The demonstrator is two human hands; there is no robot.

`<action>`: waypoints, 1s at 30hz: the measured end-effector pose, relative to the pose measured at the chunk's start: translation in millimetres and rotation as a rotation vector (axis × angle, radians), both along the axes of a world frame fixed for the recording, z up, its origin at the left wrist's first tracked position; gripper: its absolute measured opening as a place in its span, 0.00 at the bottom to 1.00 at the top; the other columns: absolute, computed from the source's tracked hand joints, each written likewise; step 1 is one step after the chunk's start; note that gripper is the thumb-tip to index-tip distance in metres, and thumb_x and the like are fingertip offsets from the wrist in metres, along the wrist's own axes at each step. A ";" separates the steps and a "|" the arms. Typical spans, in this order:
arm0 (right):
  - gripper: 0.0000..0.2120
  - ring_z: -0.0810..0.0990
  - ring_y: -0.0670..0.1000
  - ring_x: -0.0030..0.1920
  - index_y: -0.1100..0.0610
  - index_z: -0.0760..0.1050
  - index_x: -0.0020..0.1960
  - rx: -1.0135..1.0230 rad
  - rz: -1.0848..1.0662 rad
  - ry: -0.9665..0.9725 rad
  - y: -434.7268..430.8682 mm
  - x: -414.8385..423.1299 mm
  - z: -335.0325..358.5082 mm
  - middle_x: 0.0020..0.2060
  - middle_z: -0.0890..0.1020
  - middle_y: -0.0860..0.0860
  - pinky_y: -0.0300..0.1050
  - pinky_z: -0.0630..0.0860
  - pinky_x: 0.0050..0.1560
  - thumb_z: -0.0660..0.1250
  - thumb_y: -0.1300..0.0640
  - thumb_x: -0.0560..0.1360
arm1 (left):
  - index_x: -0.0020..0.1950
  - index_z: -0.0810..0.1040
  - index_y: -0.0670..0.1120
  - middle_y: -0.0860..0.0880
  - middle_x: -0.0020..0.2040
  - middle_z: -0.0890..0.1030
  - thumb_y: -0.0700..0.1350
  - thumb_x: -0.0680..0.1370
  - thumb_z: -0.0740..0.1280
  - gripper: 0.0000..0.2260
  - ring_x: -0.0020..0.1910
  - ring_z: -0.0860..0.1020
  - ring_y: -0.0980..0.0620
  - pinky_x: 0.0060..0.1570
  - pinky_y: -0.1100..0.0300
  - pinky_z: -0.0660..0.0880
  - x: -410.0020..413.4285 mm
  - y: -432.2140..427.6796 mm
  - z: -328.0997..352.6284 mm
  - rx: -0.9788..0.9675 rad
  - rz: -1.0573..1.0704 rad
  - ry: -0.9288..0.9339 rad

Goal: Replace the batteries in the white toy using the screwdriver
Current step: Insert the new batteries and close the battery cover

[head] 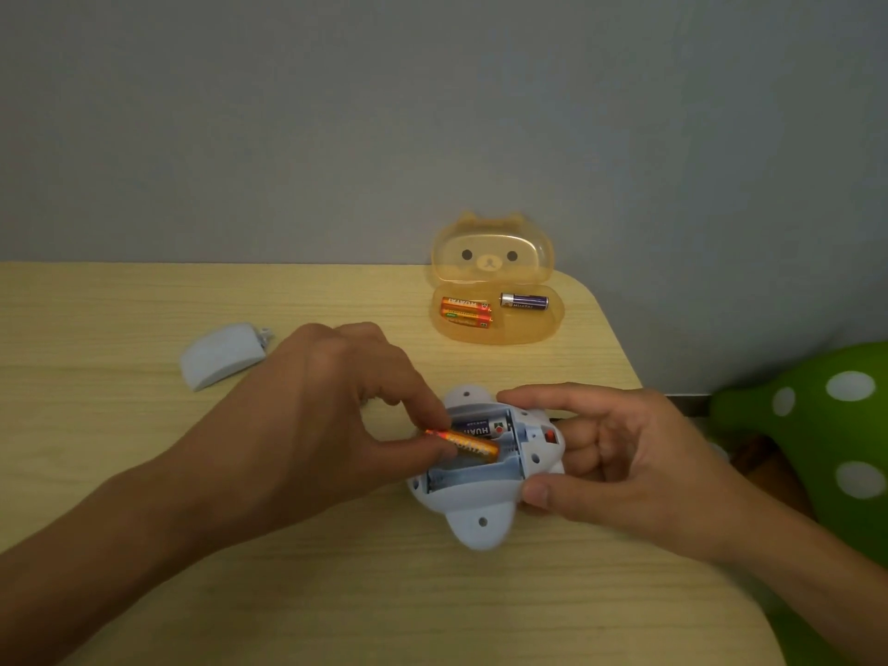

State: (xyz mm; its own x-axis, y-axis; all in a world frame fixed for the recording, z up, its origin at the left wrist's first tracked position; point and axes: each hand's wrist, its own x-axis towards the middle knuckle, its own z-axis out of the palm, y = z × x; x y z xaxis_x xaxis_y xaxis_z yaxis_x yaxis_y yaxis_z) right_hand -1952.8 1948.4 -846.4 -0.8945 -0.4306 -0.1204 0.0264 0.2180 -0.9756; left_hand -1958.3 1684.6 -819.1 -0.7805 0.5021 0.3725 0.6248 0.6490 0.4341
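The white toy (pixel 475 504) lies upside down on the table with its battery bay uncovered. A purple battery (pixel 480 427) sits in the far slot. My left hand (pixel 331 415) pinches an orange battery (pixel 468 444) at an angle over the middle slot. The near slot is bare. My right hand (pixel 620 454) grips the toy from its right side, thumb at the near edge, fingers over the far edge. The white battery cover (pixel 221 355) lies to the far left. No screwdriver is in view.
An orange bear-shaped case (pixel 499 329) stands with its lid up at the back right, holding two orange batteries (pixel 466 312) and one purple battery (pixel 524 300). A green spotted toy (pixel 826 425) sits off the table's right edge. A grey wall runs behind the table.
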 end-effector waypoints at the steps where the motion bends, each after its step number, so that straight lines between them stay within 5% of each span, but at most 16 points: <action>1: 0.29 0.90 0.58 0.50 0.50 0.79 0.65 -0.001 -0.003 0.001 -0.3 0.1 -0.1 0.49 0.91 0.54 0.51 0.87 0.51 0.79 0.61 0.66 | 0.43 0.89 0.58 0.63 0.38 0.85 0.57 0.70 0.77 0.06 0.40 0.81 0.61 0.39 0.65 0.77 1.1 3.0 -1.2 -0.014 -0.006 -0.001; 4: 0.29 0.91 0.57 0.50 0.50 0.79 0.65 -0.007 -0.012 0.005 -0.5 0.3 0.5 0.49 0.91 0.54 0.50 0.88 0.50 0.79 0.62 0.65 | 0.43 0.90 0.56 0.61 0.38 0.86 0.57 0.71 0.75 0.08 0.40 0.81 0.59 0.37 0.55 0.81 1.5 9.6 -7.0 -0.024 -0.017 -0.020; 13: 0.28 0.91 0.51 0.45 0.50 0.80 0.64 0.001 -0.031 0.022 -2.3 1.6 4.4 0.45 0.92 0.51 0.39 0.86 0.43 0.78 0.62 0.65 | 0.43 0.90 0.57 0.60 0.38 0.86 0.53 0.71 0.80 0.03 0.41 0.80 0.58 0.37 0.51 0.80 -4.0 14.8 -13.2 -0.032 -0.032 -0.039; 19: 0.29 0.91 0.55 0.48 0.50 0.80 0.65 0.010 -0.013 0.031 -1.7 0.8 3.8 0.48 0.91 0.53 0.44 0.87 0.47 0.79 0.61 0.65 | 0.47 0.88 0.63 0.60 0.42 0.87 0.62 0.69 0.70 0.11 0.41 0.80 0.59 0.37 0.68 0.72 -32.3 -18.0 13.4 0.065 0.100 -0.180; 23: 0.28 0.91 0.55 0.48 0.50 0.80 0.64 0.010 -0.017 0.028 -1.0 1.3 2.9 0.47 0.91 0.53 0.46 0.87 0.48 0.79 0.62 0.65 | 0.48 0.85 0.65 0.60 0.41 0.85 0.52 0.74 0.77 0.07 0.41 0.79 0.67 0.38 0.66 0.71 -49.6 -52.5 20.2 -0.125 0.271 -0.238; 30: 0.29 0.91 0.55 0.47 0.51 0.80 0.65 0.020 -0.011 0.033 -1.0 1.2 2.9 0.47 0.91 0.53 0.43 0.87 0.46 0.79 0.63 0.65 | 0.47 0.87 0.62 0.66 0.39 0.86 0.58 0.71 0.78 0.06 0.42 0.82 0.68 0.39 0.67 0.76 -48.8 -47.8 -2.5 -0.277 0.217 -0.366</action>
